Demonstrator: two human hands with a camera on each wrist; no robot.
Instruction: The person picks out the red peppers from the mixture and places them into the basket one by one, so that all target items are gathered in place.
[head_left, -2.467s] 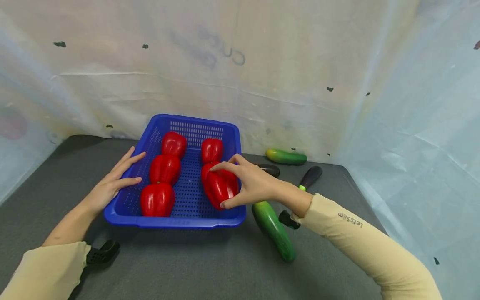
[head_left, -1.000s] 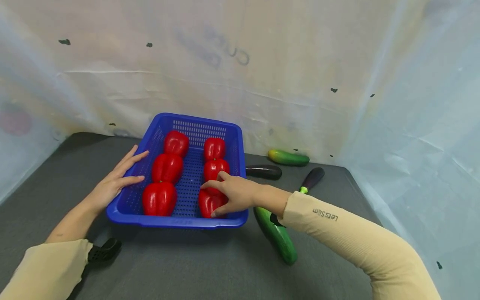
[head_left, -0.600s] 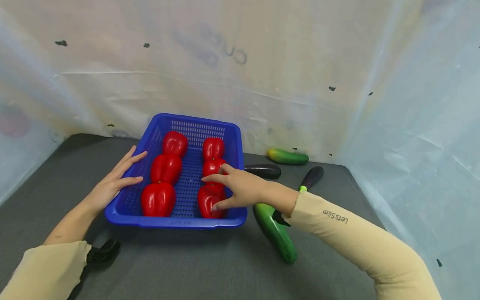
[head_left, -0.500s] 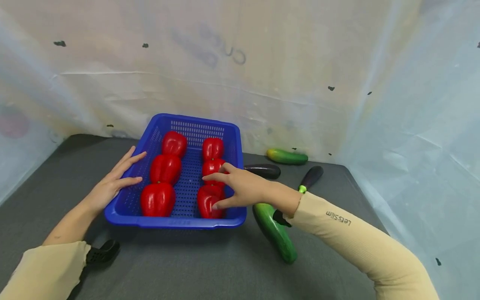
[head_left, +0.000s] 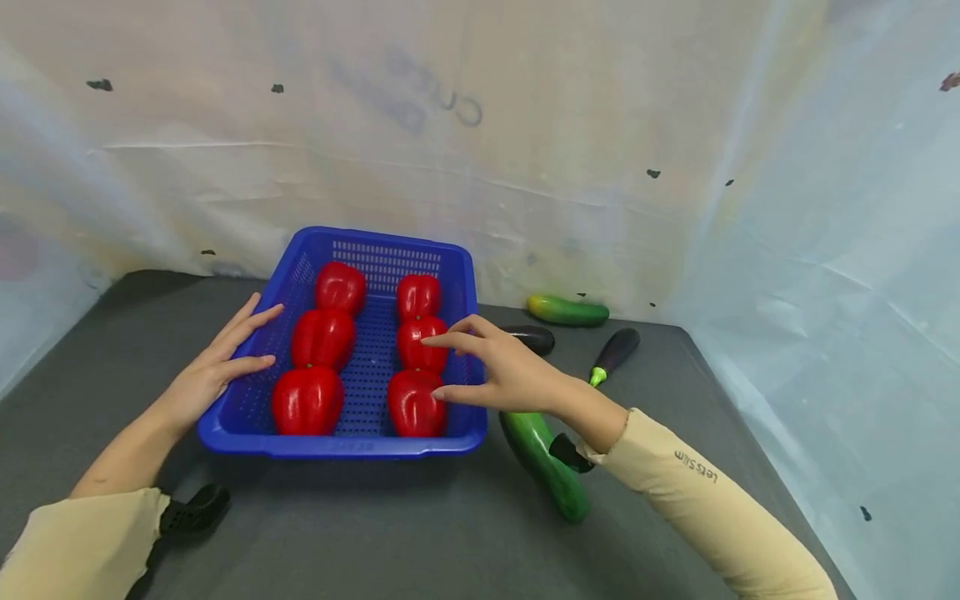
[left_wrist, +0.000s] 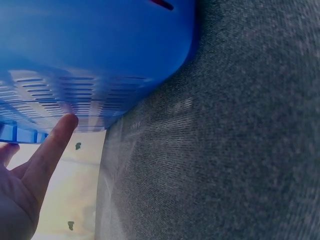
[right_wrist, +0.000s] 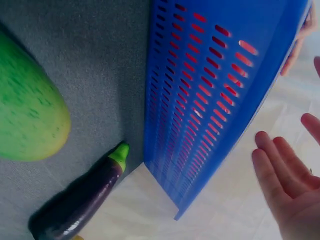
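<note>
A blue plastic basket with slotted walls holds red bell peppers in two columns. The left column has a far pepper, a middle pepper and a near pepper. In the right column lie a far pepper, a middle pepper and a near pepper. My left hand rests on the basket's left side with straight fingers; its wrist view shows a fingertip against the slotted wall. Over the right column, my right hand hovers with spread fingers, gripping nothing.
Right of the basket, a green cucumber lies on the dark grey table, partly under my right wrist. Farther back are a yellow-tipped cucumber, a dark eggplant and another eggplant. Plastic sheeting hangs behind.
My right hand set the near pepper down at the front of the right column, let go and has drawn up and to the right. The left hand stays on the basket.
</note>
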